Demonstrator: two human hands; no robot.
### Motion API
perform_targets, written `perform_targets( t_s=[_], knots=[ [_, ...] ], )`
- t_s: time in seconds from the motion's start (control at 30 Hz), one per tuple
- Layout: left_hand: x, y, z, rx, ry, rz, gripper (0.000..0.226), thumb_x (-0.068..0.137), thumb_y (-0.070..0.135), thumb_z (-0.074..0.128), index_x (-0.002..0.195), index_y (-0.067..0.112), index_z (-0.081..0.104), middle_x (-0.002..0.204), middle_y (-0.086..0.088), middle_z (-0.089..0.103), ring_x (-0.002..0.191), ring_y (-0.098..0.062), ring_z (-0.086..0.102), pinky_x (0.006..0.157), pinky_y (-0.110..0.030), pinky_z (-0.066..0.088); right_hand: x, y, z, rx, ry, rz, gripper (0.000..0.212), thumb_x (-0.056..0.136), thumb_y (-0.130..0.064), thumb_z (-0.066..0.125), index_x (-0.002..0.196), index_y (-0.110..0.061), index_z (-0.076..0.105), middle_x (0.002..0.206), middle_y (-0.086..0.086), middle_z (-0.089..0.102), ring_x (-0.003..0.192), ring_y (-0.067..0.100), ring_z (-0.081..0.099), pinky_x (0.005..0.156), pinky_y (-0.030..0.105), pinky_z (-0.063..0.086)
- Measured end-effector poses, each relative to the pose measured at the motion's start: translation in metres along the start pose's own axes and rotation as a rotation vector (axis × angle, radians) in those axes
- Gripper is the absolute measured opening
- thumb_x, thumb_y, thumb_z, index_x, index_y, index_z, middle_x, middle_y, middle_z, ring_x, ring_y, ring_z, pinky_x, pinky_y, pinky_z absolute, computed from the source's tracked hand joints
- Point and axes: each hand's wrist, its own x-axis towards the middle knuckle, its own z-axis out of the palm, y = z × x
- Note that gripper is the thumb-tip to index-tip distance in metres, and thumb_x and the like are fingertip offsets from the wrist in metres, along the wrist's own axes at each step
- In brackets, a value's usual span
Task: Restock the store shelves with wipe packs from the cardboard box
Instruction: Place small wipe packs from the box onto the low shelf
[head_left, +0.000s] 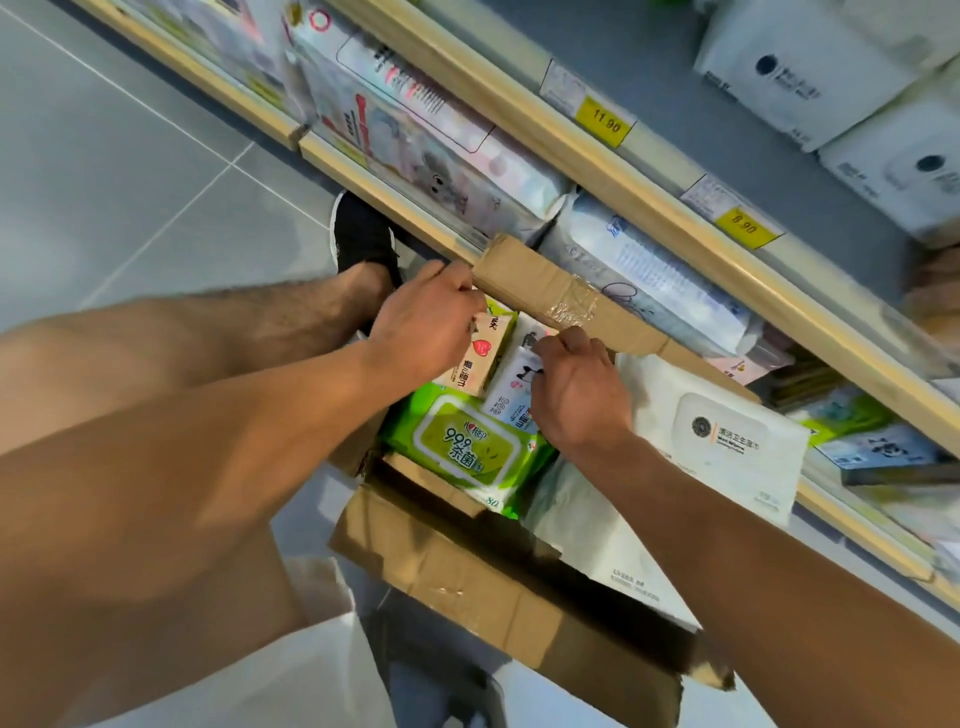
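Both hands (498, 358) grasp packs inside the cardboard box (467, 571).

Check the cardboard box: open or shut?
Open. The cardboard box has its flaps folded outward, and the green wipe pack inside is exposed.

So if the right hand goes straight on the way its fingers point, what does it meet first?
Probably the taped box flap. The right hand points up and left, fingertips near the flap's edge over the white pack; depth is unclear.
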Motion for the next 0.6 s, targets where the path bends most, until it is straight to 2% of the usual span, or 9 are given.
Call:
perform_targets(
  t_s=[0.1,0.2,0.3,0.4,0.6],
  knots=[
    [-0.013,0.004,-0.019,-0.070,-0.012,-0.006,0.023,0.082,0.016,0.057,0.102,0.021,0.068,0.106,-0.001,0.062,0.103,-0.027,0.057,0.076,-0.039,0.052,-0.013,-0.002,-0.012,0.069,0.030,-0.013,0.030,0.091,-0.013,0.050,0.121,-0.013,0.058,0.115,0.011,0.059,0.110,0.035,0.054,0.087,0.042,0.050],
    [-0.027,0.012,-0.039,-0.021,0.003,0.005,0.020,0.079,0.021,0.060,0.096,0.028,0.068,0.099,0.002,0.066,0.096,-0.028,0.062,0.073,-0.039,0.051,-0.030,0.000,-0.023,0.111,0.088,-0.023,0.020,0.091,-0.013,0.052,0.108,-0.013,0.062,0.104,0.011,0.062,0.099,0.035,0.059,0.075,0.039,0.053],
    [-0.042,0.022,-0.056,-0.044,0.019,0.002,0.016,0.079,0.022,0.060,0.093,0.027,0.067,0.096,0.000,0.066,0.093,-0.029,0.062,0.074,-0.042,0.052,-0.049,0.005,-0.038,0.163,0.153,-0.033,0.019,0.090,-0.015,0.053,0.105,-0.012,0.063,0.105,0.011,0.062,0.096,0.035,0.058,0.072,0.038,0.051],
    [-0.053,0.035,-0.076,-0.046,0.031,0.002,0.019,0.082,0.024,0.061,0.099,0.025,0.068,0.099,-0.003,0.066,0.096,-0.030,0.060,0.075,-0.041,0.051,-0.068,0.013,-0.058,0.166,0.217,-0.024,0.017,0.089,-0.016,0.053,0.103,-0.013,0.063,0.104,0.010,0.061,0.094,0.034,0.058,0.069,0.037,0.048],
    [-0.065,0.083,-0.117,-0.054,0.166,0.083,0.016,0.080,0.020,0.067,0.097,0.022,0.066,0.095,-0.006,0.069,0.090,-0.032,0.062,0.068,-0.040,0.048,-0.111,0.039,-0.098,0.176,0.375,0.011,0.016,0.090,-0.019,0.054,0.102,-0.015,0.064,0.102,0.010,0.063,0.092,0.035,0.060,0.069,0.039,0.051]
  ],
)
